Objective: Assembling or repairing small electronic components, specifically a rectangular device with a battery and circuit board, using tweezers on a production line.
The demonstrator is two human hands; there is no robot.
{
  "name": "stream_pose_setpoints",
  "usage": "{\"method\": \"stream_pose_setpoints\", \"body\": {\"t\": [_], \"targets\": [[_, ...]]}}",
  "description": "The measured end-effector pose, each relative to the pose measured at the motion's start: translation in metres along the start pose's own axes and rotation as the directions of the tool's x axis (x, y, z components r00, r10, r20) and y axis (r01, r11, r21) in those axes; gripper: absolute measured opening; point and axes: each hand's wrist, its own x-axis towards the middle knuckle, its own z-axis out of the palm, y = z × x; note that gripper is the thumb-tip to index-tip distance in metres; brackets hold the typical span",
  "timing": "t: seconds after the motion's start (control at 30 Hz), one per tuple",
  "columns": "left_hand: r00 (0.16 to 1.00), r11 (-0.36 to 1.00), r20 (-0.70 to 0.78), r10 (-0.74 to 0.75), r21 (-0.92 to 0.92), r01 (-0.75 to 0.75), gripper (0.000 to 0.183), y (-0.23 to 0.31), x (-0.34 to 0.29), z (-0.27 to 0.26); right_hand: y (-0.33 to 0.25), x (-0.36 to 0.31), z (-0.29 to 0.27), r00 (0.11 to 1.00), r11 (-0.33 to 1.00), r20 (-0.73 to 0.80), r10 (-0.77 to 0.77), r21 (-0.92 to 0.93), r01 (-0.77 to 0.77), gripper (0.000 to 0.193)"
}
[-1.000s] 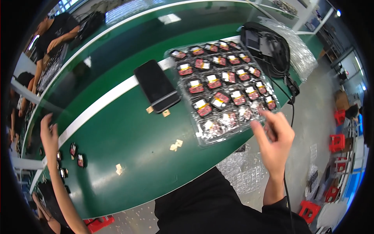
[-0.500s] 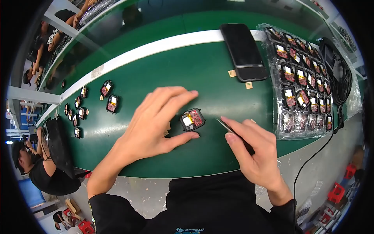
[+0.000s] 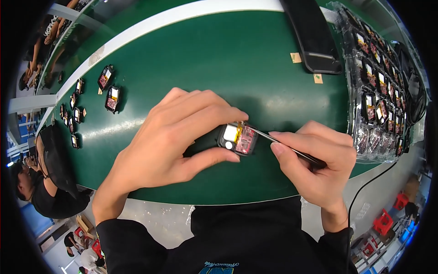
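Note:
A small black device casing (image 3: 221, 141) with a red circuit board, a white battery-like block and yellow tape faces up in front of me. My left hand (image 3: 178, 137) grips it, index finger at its far edge and thumb at its near edge. In my right hand (image 3: 317, 162) I pinch slim metal tweezers (image 3: 289, 148) between thumb and forefinger. Their tip reaches the casing's upper right part, over the board. Whether the tip touches the board or grips anything is too small to tell.
Several similar casings (image 3: 112, 98) lie at the left of the green table (image 3: 196, 50). A black phone-like slab (image 3: 312, 36) is at the back right, beside small tan stickers (image 3: 318, 78). Further right stands a clear plastic tray (image 3: 356, 154) of casings, with black cables (image 3: 415, 107) beyond.
My left hand has closed on the casing. The tweezers in my right hand have come from beside it onto its board. The whole view has shifted and sits closer.

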Motion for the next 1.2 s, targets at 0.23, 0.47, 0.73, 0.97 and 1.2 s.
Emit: {"method": "stream_pose_setpoints", "body": {"t": [0.23,0.47,0.73,0.97,1.2], "targets": [[0.999,0.999,0.033,0.030,0.023,-0.031,0.063,-0.004,0.002,0.001,-0.003,0.002,0.001,0.998,0.997,0.058,0.006,-0.074,-0.002,0.021],[0.998,0.998,0.047,0.033,0.061,-0.036,0.065,-0.005,0.004,0.001,0.002,0.000,0.006,0.999,0.995,0.044,-0.017,-0.098,0.021,0.022],[1.000,0.999,0.005,0.020,0.049,-0.020,0.067,-0.007,0.004,0.001,0.001,-0.004,0.004,0.995,0.977,0.017,-0.102,-0.187,0.103,0.031],[0.998,0.997,-0.012,0.058,0.060,-0.057,0.065,-0.007,0.005,0.001,0.009,-0.005,0.012,0.962,0.929,-0.008,-0.272,-0.261,0.261,0.034],[0.994,0.998,0.096,0.049,-0.033,-0.046,0.068,-0.020,0.006,-0.007,0.005,-0.002,0.006,0.991,0.978,0.028,-0.132,-0.157,0.135,0.028]]}}
